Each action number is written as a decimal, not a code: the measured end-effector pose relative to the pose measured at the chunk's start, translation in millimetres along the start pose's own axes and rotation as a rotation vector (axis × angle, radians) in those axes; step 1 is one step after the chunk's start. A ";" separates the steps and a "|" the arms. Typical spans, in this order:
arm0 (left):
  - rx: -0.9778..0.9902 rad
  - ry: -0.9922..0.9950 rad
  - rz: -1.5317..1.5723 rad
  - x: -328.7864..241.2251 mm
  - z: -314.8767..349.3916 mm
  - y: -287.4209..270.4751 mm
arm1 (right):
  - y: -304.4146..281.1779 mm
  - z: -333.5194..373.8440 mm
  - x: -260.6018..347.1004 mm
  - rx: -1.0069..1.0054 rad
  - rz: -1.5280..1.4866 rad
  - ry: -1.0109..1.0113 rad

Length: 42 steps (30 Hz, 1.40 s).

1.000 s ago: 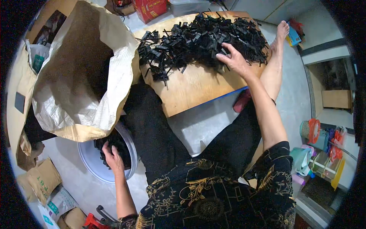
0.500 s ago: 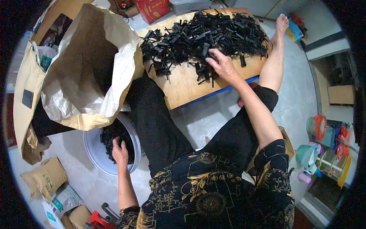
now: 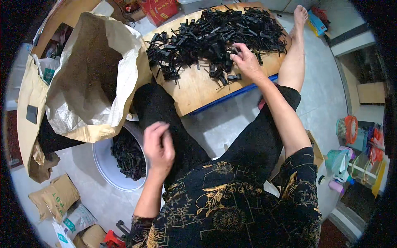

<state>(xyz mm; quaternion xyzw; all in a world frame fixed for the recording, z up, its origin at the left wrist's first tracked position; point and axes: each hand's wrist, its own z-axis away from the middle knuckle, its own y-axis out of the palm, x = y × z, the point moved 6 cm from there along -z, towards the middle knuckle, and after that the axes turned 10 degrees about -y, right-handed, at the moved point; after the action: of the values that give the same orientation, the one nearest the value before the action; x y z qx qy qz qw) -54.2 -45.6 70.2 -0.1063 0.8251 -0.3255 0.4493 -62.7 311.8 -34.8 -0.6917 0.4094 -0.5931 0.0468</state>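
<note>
A big heap of small black plastic parts (image 3: 215, 33) covers much of the wooden board (image 3: 198, 95) in front of me. My right hand (image 3: 247, 64) is at the near side of this heap, thumb and fingers closed around a dark part at its edge. My left hand (image 3: 158, 144), blurred at the fingers, hovers over my left thigh with its thumb apart and nothing visible in it. Beside that thigh stands a white tub (image 3: 103, 169), with more black parts (image 3: 129, 157) inside. One loose part (image 3: 234, 77) lies near the board's front edge.
A large open woven sack (image 3: 89, 78) stands at the left, its rim overhanging the tub. Filled bags (image 3: 56, 196) lie on the floor at the lower left. Beyond the board is a red box (image 3: 158, 10). Baskets and bags (image 3: 341, 165) sit at the right.
My left hand has come up out of the tub and moved right, over my thigh. My right hand has shifted slightly, and a loose part now shows near the board's edge.
</note>
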 end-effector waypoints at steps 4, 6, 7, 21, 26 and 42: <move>0.277 -0.268 0.248 -21.4 -36.5 67.6 | -17.9 17.1 -5.7 -0.082 0.000 0.044; 0.291 -0.436 0.474 1.4 -44.0 109.8 | -19.6 28.3 -11.3 -0.113 -0.009 0.043; 0.317 -0.630 0.592 19.5 -46.0 131.8 | -19.5 35.1 -4.0 -0.104 0.004 0.023; 0.405 -0.785 0.799 35.9 -88.2 197.0 | 25.8 57.7 -16.2 0.091 -0.077 0.205; 0.273 -0.807 0.883 50.2 -87.2 153.3 | 23.1 52.5 -8.5 0.114 0.042 0.094; 0.550 -0.725 1.033 8.2 -22.1 118.9 | 57.8 99.0 93.7 0.551 -1.164 0.578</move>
<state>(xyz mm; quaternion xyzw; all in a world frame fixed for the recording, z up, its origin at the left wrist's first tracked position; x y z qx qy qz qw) -62.9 51.4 -2.1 0.3163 0.4550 -0.2112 0.8052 -10.9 173.7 -22.2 -0.5760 -0.1962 -0.7638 -0.2154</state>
